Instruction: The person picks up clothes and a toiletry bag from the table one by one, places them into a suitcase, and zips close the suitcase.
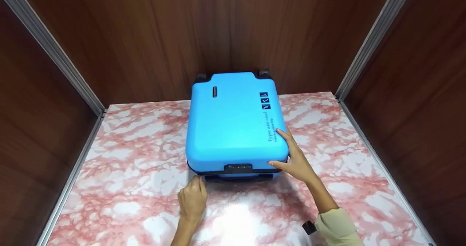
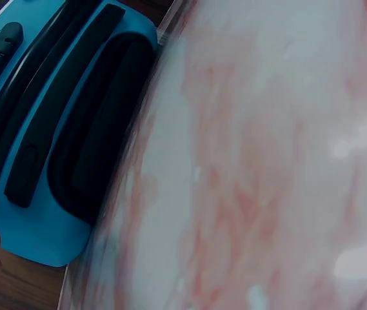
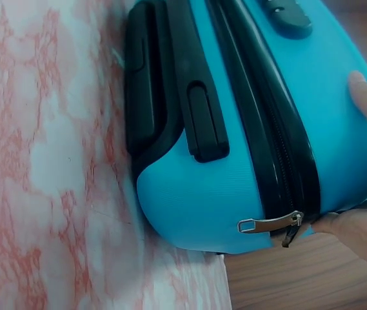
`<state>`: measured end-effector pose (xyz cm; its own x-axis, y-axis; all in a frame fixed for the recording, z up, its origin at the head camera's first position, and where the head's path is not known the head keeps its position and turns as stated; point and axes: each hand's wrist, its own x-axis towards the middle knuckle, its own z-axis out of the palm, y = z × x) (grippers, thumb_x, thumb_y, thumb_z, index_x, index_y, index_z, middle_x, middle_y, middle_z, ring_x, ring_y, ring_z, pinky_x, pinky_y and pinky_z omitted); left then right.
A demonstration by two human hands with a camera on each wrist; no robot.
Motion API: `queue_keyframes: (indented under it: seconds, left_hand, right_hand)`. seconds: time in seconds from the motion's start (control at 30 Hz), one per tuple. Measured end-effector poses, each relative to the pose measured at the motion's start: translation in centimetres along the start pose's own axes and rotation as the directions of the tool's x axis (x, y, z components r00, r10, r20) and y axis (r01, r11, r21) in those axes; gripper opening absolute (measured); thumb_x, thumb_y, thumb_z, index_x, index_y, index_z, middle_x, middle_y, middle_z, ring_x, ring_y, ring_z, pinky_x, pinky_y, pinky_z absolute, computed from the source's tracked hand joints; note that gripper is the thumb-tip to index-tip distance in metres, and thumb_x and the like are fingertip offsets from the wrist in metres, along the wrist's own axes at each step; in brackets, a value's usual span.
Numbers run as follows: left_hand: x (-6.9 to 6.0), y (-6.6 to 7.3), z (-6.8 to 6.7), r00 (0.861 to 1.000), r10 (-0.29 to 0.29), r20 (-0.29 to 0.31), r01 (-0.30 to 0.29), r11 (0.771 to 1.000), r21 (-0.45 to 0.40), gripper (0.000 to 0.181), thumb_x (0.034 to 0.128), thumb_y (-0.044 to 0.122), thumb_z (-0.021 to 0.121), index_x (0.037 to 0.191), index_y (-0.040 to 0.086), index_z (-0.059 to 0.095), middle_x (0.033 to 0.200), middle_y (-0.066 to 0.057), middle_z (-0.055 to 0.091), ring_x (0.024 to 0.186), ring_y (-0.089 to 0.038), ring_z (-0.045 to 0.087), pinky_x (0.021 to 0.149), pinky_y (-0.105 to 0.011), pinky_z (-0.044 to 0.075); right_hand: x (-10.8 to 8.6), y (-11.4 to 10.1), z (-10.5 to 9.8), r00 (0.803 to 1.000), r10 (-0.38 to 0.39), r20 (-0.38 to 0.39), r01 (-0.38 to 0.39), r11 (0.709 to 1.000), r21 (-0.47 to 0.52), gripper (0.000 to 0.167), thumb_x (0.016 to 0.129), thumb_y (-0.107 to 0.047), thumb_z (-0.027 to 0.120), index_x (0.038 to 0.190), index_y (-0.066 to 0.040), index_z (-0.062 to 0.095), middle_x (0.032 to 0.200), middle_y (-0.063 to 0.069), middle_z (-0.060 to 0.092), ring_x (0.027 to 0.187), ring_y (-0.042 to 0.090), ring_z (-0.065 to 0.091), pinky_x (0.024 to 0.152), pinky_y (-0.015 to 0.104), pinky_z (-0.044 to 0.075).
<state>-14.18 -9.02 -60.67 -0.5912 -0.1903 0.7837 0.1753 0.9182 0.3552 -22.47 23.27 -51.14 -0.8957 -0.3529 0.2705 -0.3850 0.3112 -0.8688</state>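
Observation:
A bright blue hard-shell suitcase point(image 1: 233, 118) lies flat with its wheels toward the back wall. Its dark zipper seam point(image 3: 260, 116) runs round the side and is closed where visible. My left hand point(image 1: 193, 198) has its fingers curled against the seam at the front left corner; what lies between its fingertips is hidden. At the front right corner my right hand point(image 1: 296, 162) grips the shell, thumb on the front face and a finger on top. Near that hand a zipper pull point(image 3: 267, 224) hangs from the seam. On the front are a combination lock point(image 1: 238, 168) and black handle point(image 2: 64, 106).
The suitcase rests on a pink and white marbled tabletop point(image 1: 142, 144). Dark wood panels point(image 1: 233, 27) stand behind and on both sides, with metal strips point(image 1: 371, 38) along the corners. A small black object point(image 1: 309, 227) is by the right sleeve.

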Motion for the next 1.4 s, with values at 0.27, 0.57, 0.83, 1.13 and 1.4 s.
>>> queue_keyframes:
  seconds: [0.27,0.57,0.83,1.13,1.4]
  left_hand:
    - [0.1,1.7,0.9,0.985,0.168,0.025,-0.167,0.985,-0.044,0.012,0.0805,0.0,0.066,0.071,0.003,0.061,0.049,-0.006,0.055,0.035,-0.021,0.049,0.035,-0.035,0.038]
    - [-0.2,7.7,3.1,0.939,0.318,0.133,-0.312,0.948,-0.063,0.028,0.0833,0.014,0.075,0.066,0.011,0.053,0.046,0.002,0.051,0.034,-0.014,0.046,0.035,-0.026,0.033]
    - [-0.3,11.1,4.2,0.925,0.348,0.154,-0.339,0.937,-0.081,0.023,0.0854,0.014,0.073,0.072,0.01,0.055,0.048,0.002,0.054,0.037,-0.016,0.056,0.035,-0.029,0.041]
    - [-0.6,14.2,5.3,0.887,0.404,0.223,-0.393,0.915,-0.09,0.019,0.0831,0.015,0.073,0.078,0.009,0.056,0.05,0.001,0.056,0.04,-0.018,0.059,0.036,-0.03,0.043]
    - [-0.7,15.3,5.7,0.881,0.412,0.232,-0.393,0.911,-0.125,0.025,0.0805,0.015,0.076,0.078,0.009,0.052,0.053,-0.001,0.058,0.043,-0.021,0.062,0.039,-0.032,0.046]
  right_hand:
    - [-0.4,-0.1,-0.5,0.999,0.011,-0.037,-0.011,1.0,0.002,0.1,0.08,-0.013,0.083,0.158,-0.027,0.024,0.169,0.009,-0.002,0.143,0.042,0.036,0.096,0.055,0.047]
    - [-0.1,-2.0,0.7,1.0,-0.011,-0.004,0.011,1.0,-0.002,0.1,0.08,-0.009,0.082,0.159,-0.012,0.02,0.167,0.021,-0.003,0.148,0.046,0.025,0.104,0.06,0.042]
    - [0.2,-0.4,-0.4,0.997,-0.078,0.02,0.079,0.996,-0.046,0.099,0.082,-0.008,0.08,0.159,-0.022,0.02,0.169,0.013,-0.003,0.153,0.039,0.015,0.11,0.062,0.035]
    - [0.1,0.0,-1.8,0.977,-0.152,0.15,0.153,0.988,0.003,0.086,0.094,-0.007,0.065,0.161,-0.02,0.013,0.167,0.018,-0.009,0.151,0.042,0.02,0.109,0.06,0.037]
    - [0.5,0.0,-3.4,0.949,-0.188,0.254,0.176,0.982,0.071,0.077,0.098,-0.002,0.055,0.161,-0.016,0.012,0.169,0.013,-0.007,0.152,0.04,0.015,0.109,0.057,0.039]
